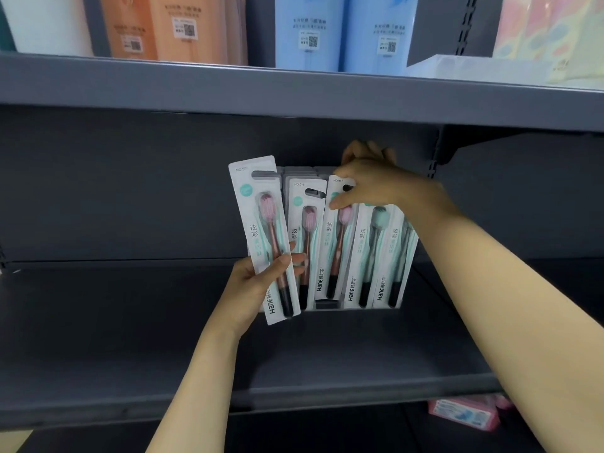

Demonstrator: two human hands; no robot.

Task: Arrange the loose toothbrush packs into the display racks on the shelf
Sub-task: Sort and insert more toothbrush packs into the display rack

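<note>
Five toothbrush packs (338,243) show: three pink, two green.

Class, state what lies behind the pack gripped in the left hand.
Behind the pack in the left hand stand racked packs, partly covered. Grey pack tops show further back. The rack's left end is hidden.

Dark grey metal shelving (294,354), slotted upright (433,158); orange (130,27) and blue packs (343,31) above; pink packs (464,415) below.
</note>
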